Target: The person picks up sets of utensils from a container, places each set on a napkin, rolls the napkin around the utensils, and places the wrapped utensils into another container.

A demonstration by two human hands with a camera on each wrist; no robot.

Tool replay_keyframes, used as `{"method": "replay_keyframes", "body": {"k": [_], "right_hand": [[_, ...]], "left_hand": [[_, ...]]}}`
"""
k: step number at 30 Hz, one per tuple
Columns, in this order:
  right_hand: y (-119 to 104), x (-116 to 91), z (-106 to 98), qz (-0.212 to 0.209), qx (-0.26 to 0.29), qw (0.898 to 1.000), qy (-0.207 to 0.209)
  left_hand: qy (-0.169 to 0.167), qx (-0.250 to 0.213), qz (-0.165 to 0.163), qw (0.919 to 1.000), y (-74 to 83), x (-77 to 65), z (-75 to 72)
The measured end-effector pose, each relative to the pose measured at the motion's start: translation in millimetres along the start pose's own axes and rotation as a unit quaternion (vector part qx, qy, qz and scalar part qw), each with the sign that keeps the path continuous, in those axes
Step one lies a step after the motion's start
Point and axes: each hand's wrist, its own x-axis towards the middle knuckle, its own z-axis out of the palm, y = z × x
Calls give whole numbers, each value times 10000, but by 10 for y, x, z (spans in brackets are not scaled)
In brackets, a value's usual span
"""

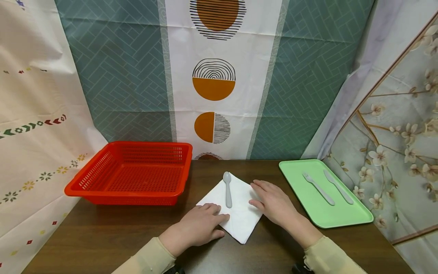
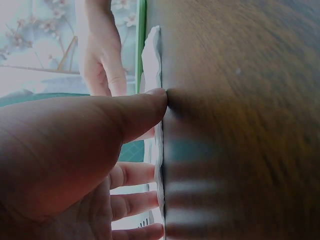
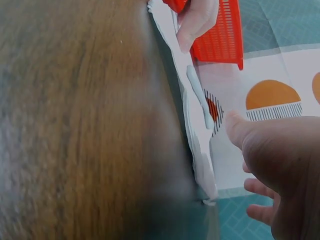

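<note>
A white paper napkin (image 1: 241, 198) lies diagonally on the wooden table, with a grey plastic spoon (image 1: 228, 194) on it, bowl toward the back. My left hand (image 1: 198, 224) is at the napkin's lower left edge. Its fingertips (image 2: 150, 200) touch the napkin, while the thumb (image 2: 145, 110) reaches to the napkin's edge by the tabletop. Over the napkin's right corner is my right hand (image 1: 273, 201), its fingers spread and relaxed. From the right wrist view, the right thumb (image 3: 240, 130) is apart from the napkin and the spoon.
A red plastic basket (image 1: 130, 198) with perforated sides stands at the back left. On the right lies a light green tray (image 1: 308, 167) bearing a grey fork (image 1: 318, 188) and a grey knife (image 1: 338, 186). Patterned cloths (image 1: 130, 76) hang behind the table and at both sides.
</note>
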Motion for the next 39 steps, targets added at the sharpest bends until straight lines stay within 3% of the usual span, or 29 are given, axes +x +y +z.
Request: {"method": "replay_keyframes", "body": {"k": [11,39], "right_hand": [[94,-46,-69,-172,-103,9994,266],[404,-196,-198,240,-382,9985,298]], "left_hand": [[-32,19,-13,10000,-7,10,11],[-16,-9,-35,10000,7,-12,1]]}}
